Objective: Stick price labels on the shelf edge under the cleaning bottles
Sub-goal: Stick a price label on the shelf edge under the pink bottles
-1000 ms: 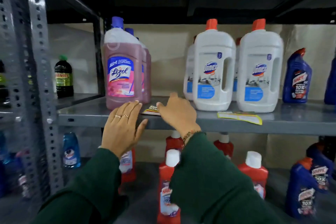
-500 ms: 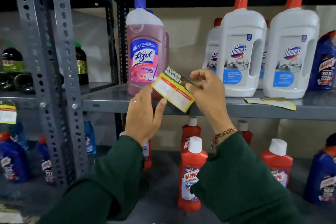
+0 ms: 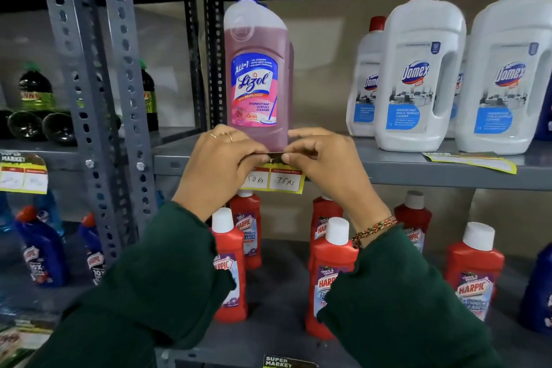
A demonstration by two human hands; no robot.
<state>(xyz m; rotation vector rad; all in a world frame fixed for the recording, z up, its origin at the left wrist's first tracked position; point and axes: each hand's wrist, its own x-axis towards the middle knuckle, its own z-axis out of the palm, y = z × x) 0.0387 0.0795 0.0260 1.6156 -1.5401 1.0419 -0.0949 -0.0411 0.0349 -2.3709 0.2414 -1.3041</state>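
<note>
A yellow price label (image 3: 280,180) with two white boxes, handwritten "50 rs" and "75 rs", hangs against the grey shelf edge (image 3: 418,175) directly under the pink Lizol bottle (image 3: 257,69). My left hand (image 3: 218,167) pinches the label's top left part and my right hand (image 3: 325,164) pinches its top right, fingertips nearly meeting over the shelf lip. The label's left box is partly hidden behind my left hand. Another yellow label (image 3: 472,160) lies flat on the shelf in front of the white Domex bottles (image 3: 418,75).
Red Harpic bottles (image 3: 328,272) stand on the lower shelf below my arms, blue bottles (image 3: 38,251) at lower left. A perforated grey upright (image 3: 98,98) rises at left. One label (image 3: 24,173) is stuck on the neighbouring shelf edge, with dark green bottles (image 3: 35,92) above it.
The label was picked up from the shelf top, held tilted in front of the Lizol bottle, and has come down flat against the shelf edge, both hands pinching it.
</note>
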